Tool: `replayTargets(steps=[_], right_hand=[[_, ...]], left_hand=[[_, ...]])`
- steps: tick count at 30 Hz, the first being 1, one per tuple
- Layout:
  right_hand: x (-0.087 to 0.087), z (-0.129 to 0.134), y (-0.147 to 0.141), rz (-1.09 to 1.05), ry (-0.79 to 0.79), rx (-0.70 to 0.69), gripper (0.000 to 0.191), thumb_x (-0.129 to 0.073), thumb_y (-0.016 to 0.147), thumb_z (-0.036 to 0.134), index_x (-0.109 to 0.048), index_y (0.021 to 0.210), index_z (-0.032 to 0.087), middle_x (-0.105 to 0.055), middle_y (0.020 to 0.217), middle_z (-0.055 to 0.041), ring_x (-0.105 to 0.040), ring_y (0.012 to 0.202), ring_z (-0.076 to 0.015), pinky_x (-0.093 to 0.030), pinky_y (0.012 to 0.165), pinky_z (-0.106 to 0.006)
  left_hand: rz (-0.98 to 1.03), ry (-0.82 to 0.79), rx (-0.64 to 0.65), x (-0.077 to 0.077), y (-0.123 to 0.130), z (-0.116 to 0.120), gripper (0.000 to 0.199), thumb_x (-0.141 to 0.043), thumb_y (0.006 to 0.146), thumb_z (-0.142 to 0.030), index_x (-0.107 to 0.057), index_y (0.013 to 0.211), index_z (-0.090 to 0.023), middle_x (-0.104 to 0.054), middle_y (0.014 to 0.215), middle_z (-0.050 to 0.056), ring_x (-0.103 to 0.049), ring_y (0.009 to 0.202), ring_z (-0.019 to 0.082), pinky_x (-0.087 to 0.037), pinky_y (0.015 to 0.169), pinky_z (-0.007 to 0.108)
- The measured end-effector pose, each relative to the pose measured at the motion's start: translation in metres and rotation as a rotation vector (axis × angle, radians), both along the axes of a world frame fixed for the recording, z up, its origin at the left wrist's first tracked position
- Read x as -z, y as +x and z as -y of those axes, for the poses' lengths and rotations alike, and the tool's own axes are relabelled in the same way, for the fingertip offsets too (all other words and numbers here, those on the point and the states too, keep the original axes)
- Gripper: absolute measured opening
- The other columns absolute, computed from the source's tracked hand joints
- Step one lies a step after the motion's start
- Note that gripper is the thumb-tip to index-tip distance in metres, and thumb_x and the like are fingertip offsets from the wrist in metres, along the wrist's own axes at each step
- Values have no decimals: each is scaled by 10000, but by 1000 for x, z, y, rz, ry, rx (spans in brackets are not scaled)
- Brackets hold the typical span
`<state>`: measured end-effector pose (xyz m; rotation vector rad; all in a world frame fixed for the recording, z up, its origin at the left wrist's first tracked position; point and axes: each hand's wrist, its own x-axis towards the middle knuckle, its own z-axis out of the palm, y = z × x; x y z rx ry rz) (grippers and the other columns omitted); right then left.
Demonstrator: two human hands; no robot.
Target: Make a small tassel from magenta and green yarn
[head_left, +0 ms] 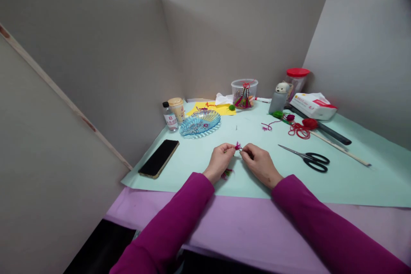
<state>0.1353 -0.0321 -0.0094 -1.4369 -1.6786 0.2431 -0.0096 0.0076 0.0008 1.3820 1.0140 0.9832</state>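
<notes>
Magenta yarn tuft (238, 146) pinched in the air between both hands, over the mint paper sheet (353, 184). Left hand (219, 162) and right hand (260, 165) nearly meet at the tuft, fingers narrow and holding it; exact finger contact is too small to see. Magenta sleeves (167, 222) on both arms. One yarn scrap (227, 174) lies on the sheet just below the left hand.

Right of the hands: one pair of scissors (303, 158), black handles. Left: one black phone (158, 158), face up. Farther back: one bottle (170, 115) with a readable "B" on its label, one tan-lidded jar (176, 109) beside it, one blue glass dish (199, 122) on yellow paper (210, 109). One clear tub (244, 94) holds one tassel (244, 97). Three pompoms: two green (278, 114) (231, 107), one magenta (290, 117). One red yarn tangle (298, 130) beside one red ball (310, 123). One red-lidded jar (296, 81). One bear figure (281, 88). One tissue pack (313, 106), red print too small to read. Sheet sits on lilac paper (244, 222).
</notes>
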Motion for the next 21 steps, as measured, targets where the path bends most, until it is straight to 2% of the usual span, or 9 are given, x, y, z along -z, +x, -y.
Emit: replayTargets(steps=[7, 12, 16, 18, 21], right_hand=[[2, -2, 0, 44, -23, 50, 140, -458, 819, 280, -513, 714, 206, -551, 672, 14, -479, 629, -129, -333, 619, -244], [5, -4, 5, 88, -23, 155, 149, -438, 818, 287, -514, 717, 208, -573, 717, -12, -497, 664, -151, -330, 630, -265], [1, -4, 9, -36, 2, 260, 169, -449, 819, 328, -530, 735, 205, -571, 687, -9, -492, 639, -151, -339, 629, -273], [-2, -3, 8, -155, -21, 228, 197, -476, 816, 382, -553, 805, 202, -557, 651, 8, -489, 610, -144, -353, 616, -268], [-5, -1, 2, -300, -128, 47, 315, -522, 791, 457, -573, 957, 194, -519, 603, 41, -471, 561, -133, -362, 573, -256]], left_hand=[[-28, -38, 34, -1, 0, 0, 260, -569, 726, -280, -663, 917, -129, -408, 472, -63, -253, 397, 53, -208, 433, 201], [-47, -44, 63, -2, -1, 0, 302, -526, 752, -241, -671, 986, -117, -370, 450, -67, -236, 389, 56, -182, 423, 204], [-58, -42, 44, -4, -1, 2, 289, -508, 769, -235, -668, 982, -123, -351, 454, -72, -226, 384, 52, -174, 422, 202], [-48, -42, 47, -4, -1, 3, 275, -521, 772, -254, -663, 967, -123, -343, 453, -75, -224, 385, 52, -169, 420, 201], [-32, -43, 96, -4, -1, 3, 248, -539, 776, -291, -650, 930, -131, -329, 455, -80, -220, 387, 50, -160, 417, 198]])
